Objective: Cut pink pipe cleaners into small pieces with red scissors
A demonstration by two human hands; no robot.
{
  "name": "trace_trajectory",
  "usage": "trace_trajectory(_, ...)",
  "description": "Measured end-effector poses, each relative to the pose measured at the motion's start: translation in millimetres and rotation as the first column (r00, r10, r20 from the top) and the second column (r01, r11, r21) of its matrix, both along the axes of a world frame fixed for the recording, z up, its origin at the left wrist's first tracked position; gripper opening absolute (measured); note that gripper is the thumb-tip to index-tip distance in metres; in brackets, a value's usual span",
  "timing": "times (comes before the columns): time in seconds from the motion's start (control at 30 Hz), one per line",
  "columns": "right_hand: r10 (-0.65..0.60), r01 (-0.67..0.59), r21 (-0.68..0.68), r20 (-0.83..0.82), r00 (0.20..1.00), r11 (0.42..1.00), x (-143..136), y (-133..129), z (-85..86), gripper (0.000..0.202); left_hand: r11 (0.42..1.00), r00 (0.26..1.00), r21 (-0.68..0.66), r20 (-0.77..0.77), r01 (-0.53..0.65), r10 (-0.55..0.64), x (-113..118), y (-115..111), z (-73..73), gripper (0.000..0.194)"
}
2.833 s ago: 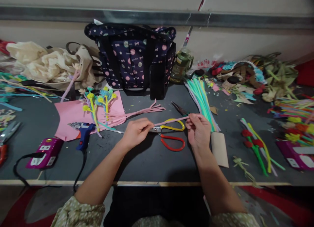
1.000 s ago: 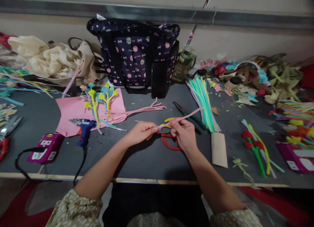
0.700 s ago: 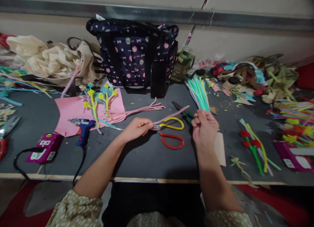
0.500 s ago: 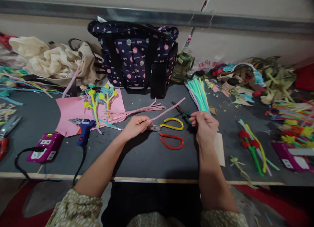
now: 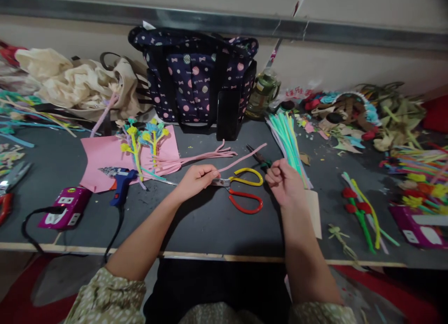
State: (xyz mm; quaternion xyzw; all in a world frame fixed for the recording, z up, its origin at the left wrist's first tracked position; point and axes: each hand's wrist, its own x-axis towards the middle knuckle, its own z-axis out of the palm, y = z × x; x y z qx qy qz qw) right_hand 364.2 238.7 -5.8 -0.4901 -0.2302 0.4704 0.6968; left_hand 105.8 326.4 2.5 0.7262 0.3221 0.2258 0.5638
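Note:
Between thumb and fingers, my left hand (image 5: 199, 180) pinches one end of a pink pipe cleaner (image 5: 243, 159), whose free end slants up to the right. Scissors with one yellow and one red handle (image 5: 247, 207) lie under and beside that hand. My right hand (image 5: 285, 180) is curled closed, with nothing visible sticking out of it, apart from the pink pipe cleaner. Dark-handled pliers (image 5: 257, 156) lie just beyond its fingers. Behind it spreads a bundle of green, yellow and lilac pipe cleaners (image 5: 287, 135). More pink pipe cleaners (image 5: 196, 158) lie beyond my left hand.
A blue glue gun (image 5: 121, 184) lies partly on pink paper (image 5: 100, 156) with pipe-cleaner flowers (image 5: 154, 140). Its cord hangs over the table's front edge near a purple power strip (image 5: 66, 207). A patterned bag (image 5: 196, 81), phone (image 5: 228, 115) and green bottle (image 5: 263, 93) stand behind.
My right hand has drawn slightly left and turned, its fingers curling closer to the palm and showing more of the bundle's lower end. My left hand holds the pink pipe cleaner almost unmoved.

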Motion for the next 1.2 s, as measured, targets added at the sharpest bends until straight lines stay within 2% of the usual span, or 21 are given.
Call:
trace_trajectory(0.1, 0.015, -0.005, -0.053, 0.193, 0.981, 0.999, -22, 0, -5.0, 0.022, 0.999, 0.999, -0.025, 0.011, 0.041, -0.040, 0, -1, -0.9, 0.037)
trace_trajectory(0.17, 0.035, -0.013, -0.066, 0.339, 0.940, 0.998, -37, -2, -3.7, 0.021, 0.998, 0.998, -0.037, 0.012, 0.060, -0.060, 0, -2, -3.1, 0.038)
trace_trajectory(0.23, 0.104, -0.068, -0.100, 0.421, 0.901, 0.993, -49, -3, -2.9, 0.019, 0.997, 0.998, -0.048, 0.004, 0.067, -0.067, 1, -3, -5.2, 0.039)
trace_trajectory(0.37, 0.288, -0.248, -0.155, 0.346, 0.893, 0.956, -64, -4, -7.5, 0.024, 0.994, 0.996, -0.069, -0.011, 0.090, -0.091, 4, -7, -4.9, 0.041)
trace_trajectory(0.47, 0.304, -0.284, -0.109, 0.286, 0.909, 0.953, -72, -3, -11.6, 0.026, 0.987, 0.989, -0.079, -0.032, 0.143, -0.146, 7, -11, -3.4, 0.041)
trace_trajectory(0.73, 0.185, -0.197, -0.006, 0.369, 0.911, 0.980, -82, -5, -6.3, 0.012, 0.962, 0.978, -0.179, 0.016, 0.205, -0.206, 13, -18, -8.7, 0.044)
trace_trajectory(0.93, 0.043, -0.103, 0.088, 0.516, 0.855, 0.991, -78, -4, -7.0, 0.008, 0.917, 0.966, -0.303, 0.083, 0.258, -0.244, 14, -18, -2.8, 0.041)
trace_trajectory(1.07, -0.035, -0.002, 0.081, 0.446, 0.895, 0.997, -69, -3, -8.5, 0.011, 0.909, 0.967, -0.329, 0.070, 0.256, -0.247, 11, -16, -1.0, 0.040)
trace_trajectory(1.2, -0.172, 0.135, 0.121, 0.384, 0.907, 0.983, -55, -1, -5.4, 0.011, 0.920, 0.968, -0.307, 0.039, 0.246, -0.246, 7, -12, 0.3, 0.039)
